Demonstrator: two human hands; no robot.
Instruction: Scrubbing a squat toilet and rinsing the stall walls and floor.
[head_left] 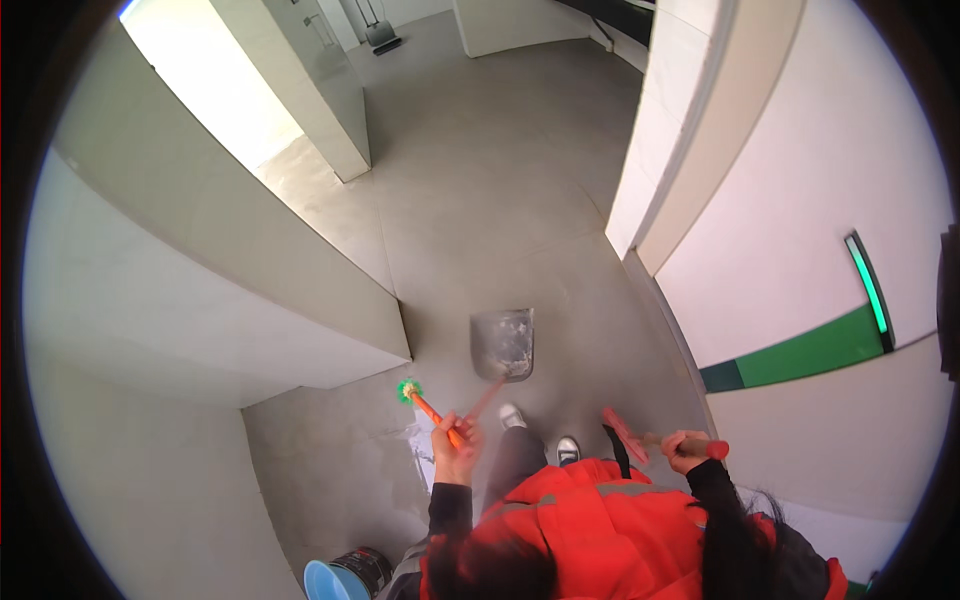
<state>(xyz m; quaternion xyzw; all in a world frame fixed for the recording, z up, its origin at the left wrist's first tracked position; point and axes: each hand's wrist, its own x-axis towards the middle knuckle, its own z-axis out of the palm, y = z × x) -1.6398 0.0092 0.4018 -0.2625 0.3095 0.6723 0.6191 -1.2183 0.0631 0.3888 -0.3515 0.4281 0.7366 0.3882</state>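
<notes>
My left hand (456, 452) is closed round the orange handle of a toilet brush (426, 408), whose green bristly head points away from me. The reddish handle of a dustpan (503, 343) also runs into this hand. The dustpan's grey, stained scoop is ahead of my feet, at or just above the floor; I cannot tell which. My right hand (686, 453) grips the handle of a broom (624, 436). Its red head and dark bristles point toward my feet, and its red handle end sticks out to the right.
A light blue basin (333, 581) and a dark bucket (368, 567) stand at the lower left. White walls (340, 330) flank the grey floor (480, 200). A white door with a green band (815, 350) is at the right. Another long-handled dustpan (381, 36) stands far back.
</notes>
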